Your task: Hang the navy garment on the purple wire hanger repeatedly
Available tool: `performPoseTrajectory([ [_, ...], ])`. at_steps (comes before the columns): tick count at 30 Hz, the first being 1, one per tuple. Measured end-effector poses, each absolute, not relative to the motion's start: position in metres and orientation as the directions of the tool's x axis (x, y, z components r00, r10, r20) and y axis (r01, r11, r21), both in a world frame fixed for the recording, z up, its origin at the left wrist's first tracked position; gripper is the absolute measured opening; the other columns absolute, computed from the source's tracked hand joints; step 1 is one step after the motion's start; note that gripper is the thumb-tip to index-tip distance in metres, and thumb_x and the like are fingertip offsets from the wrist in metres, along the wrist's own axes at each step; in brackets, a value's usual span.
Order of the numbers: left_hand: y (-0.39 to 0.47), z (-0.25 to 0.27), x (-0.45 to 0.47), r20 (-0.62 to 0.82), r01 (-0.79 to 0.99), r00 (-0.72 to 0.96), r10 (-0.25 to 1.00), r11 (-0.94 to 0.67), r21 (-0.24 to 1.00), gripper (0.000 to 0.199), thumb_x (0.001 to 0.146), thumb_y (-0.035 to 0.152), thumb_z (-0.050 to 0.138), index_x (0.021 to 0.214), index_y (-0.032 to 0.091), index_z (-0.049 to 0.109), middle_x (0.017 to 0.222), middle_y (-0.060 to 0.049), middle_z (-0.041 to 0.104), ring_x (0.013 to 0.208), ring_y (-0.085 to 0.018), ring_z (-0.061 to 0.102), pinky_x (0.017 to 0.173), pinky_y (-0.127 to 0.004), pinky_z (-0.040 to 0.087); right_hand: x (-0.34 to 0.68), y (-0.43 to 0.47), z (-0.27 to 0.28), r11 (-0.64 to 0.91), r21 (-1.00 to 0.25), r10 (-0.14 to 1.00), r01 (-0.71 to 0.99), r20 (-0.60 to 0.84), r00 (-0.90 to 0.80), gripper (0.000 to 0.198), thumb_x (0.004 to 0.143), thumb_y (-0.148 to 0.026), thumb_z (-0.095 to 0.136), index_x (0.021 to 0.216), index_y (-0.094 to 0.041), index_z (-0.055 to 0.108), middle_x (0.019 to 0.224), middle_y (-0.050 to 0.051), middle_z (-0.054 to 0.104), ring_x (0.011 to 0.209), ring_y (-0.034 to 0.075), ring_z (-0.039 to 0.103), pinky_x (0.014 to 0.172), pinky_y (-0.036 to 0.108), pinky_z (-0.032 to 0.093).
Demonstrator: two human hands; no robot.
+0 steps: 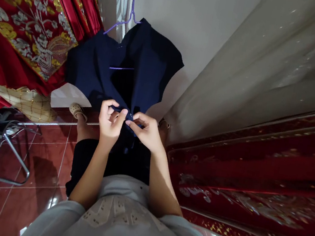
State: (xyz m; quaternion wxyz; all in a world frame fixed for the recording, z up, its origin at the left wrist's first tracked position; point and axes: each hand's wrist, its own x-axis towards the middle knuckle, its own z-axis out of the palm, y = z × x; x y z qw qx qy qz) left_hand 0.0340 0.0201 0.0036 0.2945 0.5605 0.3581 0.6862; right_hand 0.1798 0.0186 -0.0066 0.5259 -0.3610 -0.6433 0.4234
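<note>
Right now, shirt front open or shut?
Shirt open up top: edges part, hanger bar shows between. Lower, at left hand and right hand, cannot tell.

Tiles [46,168] and embroidered drapes [31,20] show a decorated room.

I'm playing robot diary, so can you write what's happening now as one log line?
Dark blue garment: on purple hanger, front partly open | Left hand: at its front, grip unclear | Right hand: alongside, grip unclear
</note>
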Motion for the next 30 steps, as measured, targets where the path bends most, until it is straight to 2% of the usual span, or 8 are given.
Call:
performPoseTrajectory([
  [3,0.016,0.008,0.031,0.604,0.056,-0.119,0.788,-0.602,0.797,0.036,0.096,0.04,0.074,0.124,0.024,0.058,0.098,-0.004,0.063,0.073,-0.011,0.065,0.063,-0.019,0.056,0.182,0.013,0.0,0.401,-0.915,0.906,0.051,0.388,-0.167,0.028,0.09,-0.037,0.073,0.074,-0.019,0.058,0.069,-0.001,0.059,0.065,0.013,0.055,0.063,0.027,0.043],
  [6,0.007,0.017,0.028,0.617,0.197,0.06,0.784,-0.616,0.763,0.019,0.099,0.034,0.068,0.112,0.02,0.07,0.119,-0.011,0.061,0.106,-0.02,0.067,0.079,-0.026,0.062,0.185,0.007,0.005,0.396,-0.915,0.914,0.079,0.385,-0.124,0.031,0.089,-0.036,0.073,0.071,-0.019,0.053,0.065,-0.002,0.053,0.062,0.012,0.05,0.061,0.027,0.04],
  [8,0.003,0.023,0.027,0.592,0.26,0.164,0.789,-0.614,0.746,0.016,0.099,0.029,0.068,0.112,0.02,0.072,0.124,-0.011,0.061,0.115,-0.022,0.065,0.086,-0.029,0.063,0.188,0.005,0.008,0.399,-0.912,0.916,0.098,0.39,-0.095,0.031,0.088,-0.035,0.073,0.07,-0.02,0.051,0.064,-0.003,0.051,0.06,0.012,0.046,0.06,0.027,0.04],
  [12,0.001,0.027,0.029,0.592,0.34,0.199,0.781,-0.622,0.705,0.024,0.098,0.024,0.069,0.121,0.021,0.069,0.118,-0.011,0.065,0.106,-0.021,0.065,0.086,-0.031,0.06,0.19,0.003,0.014,0.4,-0.904,0.916,0.149,0.388,-0.105,0.025,0.087,-0.031,0.069,0.071,-0.02,0.053,0.065,-0.001,0.056,0.062,0.014,0.051,0.06,0.029,0.041],
  [17,0.003,0.027,0.031,0.63,0.412,0.18,0.756,-0.639,0.65,0.011,0.1,0.024,0.066,0.108,0.018,0.071,0.101,-0.007,0.071,0.092,-0.018,0.066,0.083,-0.03,0.056,0.189,-0.001,0.019,0.414,-0.888,0.907,0.199,0.385,-0.172,0.015,0.088,-0.027,0.065,0.077,-0.019,0.059,0.07,0.001,0.062,0.065,0.014,0.054,0.063,0.029,0.042],
  [22,0.005,0.024,0.028,0.602,0.396,0.118,0.79,-0.593,0.701,0.016,0.102,0.025,0.063,0.091,0.017,0.07,0.087,-0.005,0.07,0.079,-0.015,0.066,0.066,-0.023,0.05,0.188,-0.001,0.019,0.39,-0.895,0.91,0.215,0.339,-0.241,0.022,0.089,-0.028,0.068,0.073,-0.019,0.055,0.068,0.0,0.056,0.064,0.013,0.05,0.063,0.028,0.041],
  [27,0.007,0.019,0.022,0.556,0.402,0.149,0.818,-0.564,0.722,0.009,0.1,0.018,0.063,0.102,0.017,0.072,0.094,-0.005,0.073,0.085,-0.015,0.07,0.069,-0.022,0.052,0.188,0.001,0.018,0.397,-0.897,0.908,0.195,0.352,-0.229,0.032,0.094,-0.041,0.068,0.075,-0.018,0.056,0.069,-0.001,0.053,0.065,0.013,0.048,0.063,0.028,0.039],
  [30,0.007,0.015,0.022,0.585,0.386,0.169,0.793,-0.599,0.701,0.013,0.098,0.014,0.066,0.108,0.019,0.072,0.099,-0.005,0.072,0.09,-0.015,0.069,0.073,-0.023,0.053,0.189,0.0,0.018,0.379,-0.904,0.918,0.197,0.34,-0.204,0.041,0.096,-0.052,0.066,0.074,-0.019,0.056,0.067,-0.001,0.052,0.063,0.013,0.044,0.062,0.029,0.037],
])
